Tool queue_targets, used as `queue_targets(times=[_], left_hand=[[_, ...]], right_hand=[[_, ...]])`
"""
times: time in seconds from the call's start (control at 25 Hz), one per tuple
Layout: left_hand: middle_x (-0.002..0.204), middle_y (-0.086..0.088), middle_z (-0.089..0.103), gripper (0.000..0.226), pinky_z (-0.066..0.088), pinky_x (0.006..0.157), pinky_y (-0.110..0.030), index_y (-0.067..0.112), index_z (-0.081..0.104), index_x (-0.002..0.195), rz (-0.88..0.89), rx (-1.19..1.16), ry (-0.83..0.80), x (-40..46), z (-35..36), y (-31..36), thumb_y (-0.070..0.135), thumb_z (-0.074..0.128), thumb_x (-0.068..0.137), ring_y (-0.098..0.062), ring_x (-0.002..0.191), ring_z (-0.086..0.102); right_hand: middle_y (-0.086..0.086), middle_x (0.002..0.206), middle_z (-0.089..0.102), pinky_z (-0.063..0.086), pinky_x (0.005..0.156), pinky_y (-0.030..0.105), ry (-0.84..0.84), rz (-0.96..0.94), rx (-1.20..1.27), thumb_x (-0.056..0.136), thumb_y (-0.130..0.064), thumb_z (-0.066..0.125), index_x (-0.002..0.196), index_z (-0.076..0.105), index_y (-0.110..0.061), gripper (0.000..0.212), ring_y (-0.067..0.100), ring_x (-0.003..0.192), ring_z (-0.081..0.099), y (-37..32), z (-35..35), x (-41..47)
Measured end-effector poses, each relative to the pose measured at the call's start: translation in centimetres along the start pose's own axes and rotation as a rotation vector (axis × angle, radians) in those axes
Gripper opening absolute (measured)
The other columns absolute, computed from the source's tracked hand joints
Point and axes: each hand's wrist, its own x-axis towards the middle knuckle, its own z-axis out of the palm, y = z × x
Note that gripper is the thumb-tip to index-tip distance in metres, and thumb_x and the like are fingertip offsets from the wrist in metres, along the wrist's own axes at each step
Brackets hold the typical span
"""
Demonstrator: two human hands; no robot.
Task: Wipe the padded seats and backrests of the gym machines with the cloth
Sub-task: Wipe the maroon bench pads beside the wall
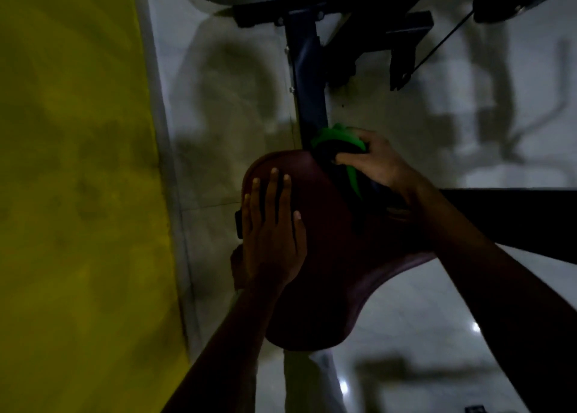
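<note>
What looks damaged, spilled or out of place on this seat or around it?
Nothing stands out. The dark red seat looks whole, the left hand rests flat on it, and the right hand presses the green cloth at its far edge. The dim light hides small marks.

The right hand hides most of the green cloth (dim light blurs the seat edges).
</note>
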Motion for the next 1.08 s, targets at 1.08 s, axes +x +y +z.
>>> queue_targets(times=[1.08], left_hand=[[0.15,-0.003,0.038,0.05,0.016,0.111,-0.062,0.022,0.039,0.145,0.651,0.132,-0.125,1.3,-0.2,1.4,0.04,0.034,0.099,-0.027,0.141,0.028]], right_hand=[[0.01,0.1,0.071,0.055,0.087,0.039,-0.182,0.286,-0.345,0.072,-0.005,0.072,0.102,0.07,-0.016,0.032,0.025,0.091,0.067,1.8,-6.8,-5.8]])
